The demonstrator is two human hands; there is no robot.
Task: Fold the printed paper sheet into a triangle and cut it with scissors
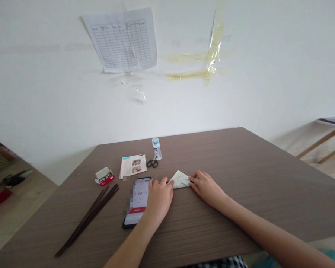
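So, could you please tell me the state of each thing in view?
Paper: folded
Left hand: touching paper
Right hand: touching paper
Phone: face up, screen lit
Box: open, lid raised
Tube: upright
Scissors: can't tell whether open
Leaflet: lying flat
Sticks: loose, lying together
Wall sheet: taped up

The left hand (160, 195) and right hand (206, 188) were bare, with slim fingers and narrow, uncovered wrists. The left forearm (134, 242) and right forearm (257, 227) were also bare, smooth and gently widening toward the frame's lower edge. At bottom centre showed a black-and-white checked garment (226, 262); whether teal fabric (270, 260) at lower right was worn could not be told.
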